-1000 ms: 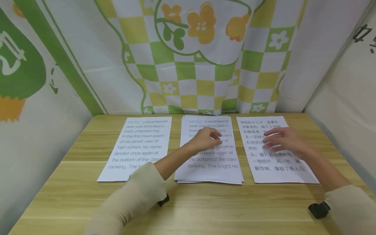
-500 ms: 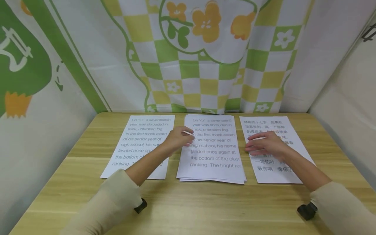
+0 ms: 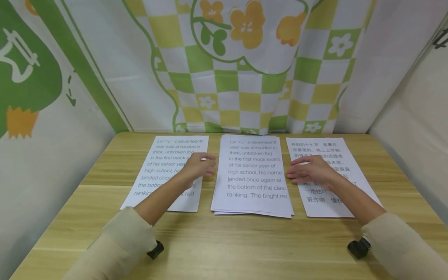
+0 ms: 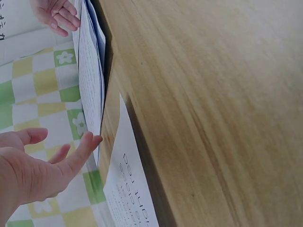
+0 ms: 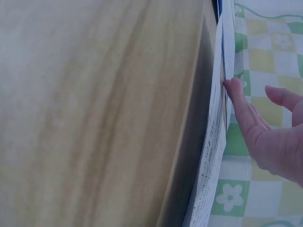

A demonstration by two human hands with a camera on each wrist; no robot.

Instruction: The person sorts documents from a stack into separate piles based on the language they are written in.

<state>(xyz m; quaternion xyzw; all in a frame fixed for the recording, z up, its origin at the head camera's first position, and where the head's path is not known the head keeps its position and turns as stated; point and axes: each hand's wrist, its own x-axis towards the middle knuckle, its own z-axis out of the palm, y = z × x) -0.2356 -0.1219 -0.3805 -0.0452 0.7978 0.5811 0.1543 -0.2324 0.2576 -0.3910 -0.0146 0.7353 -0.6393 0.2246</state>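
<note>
A stack of paper (image 3: 253, 204) printed with large English text lies at the middle of the wooden table, its lower sheets peeking out at the edges. To its left is a sheet with the same English text (image 3: 164, 155); to its right, a sheet with Chinese text (image 3: 315, 208). My left hand (image 3: 196, 169) hovers over the right side of the left sheet, fingers relaxed and pointing toward the stack. Over the left part of the Chinese sheet is my right hand (image 3: 313, 173), its fingers loosely extended inward. Both hands hold nothing, as the left wrist view (image 4: 42, 175) also shows.
The wooden table (image 3: 245, 249) ends at the back against a green and yellow checked curtain (image 3: 231, 85). Pale cloth walls stand at left and right. Dark wrist cameras (image 3: 358, 247) hang below both sleeves.
My left hand has moved left, from above the middle stack to the left sheet. The right hand has shifted a little left, toward the stack. The papers stay in place.
</note>
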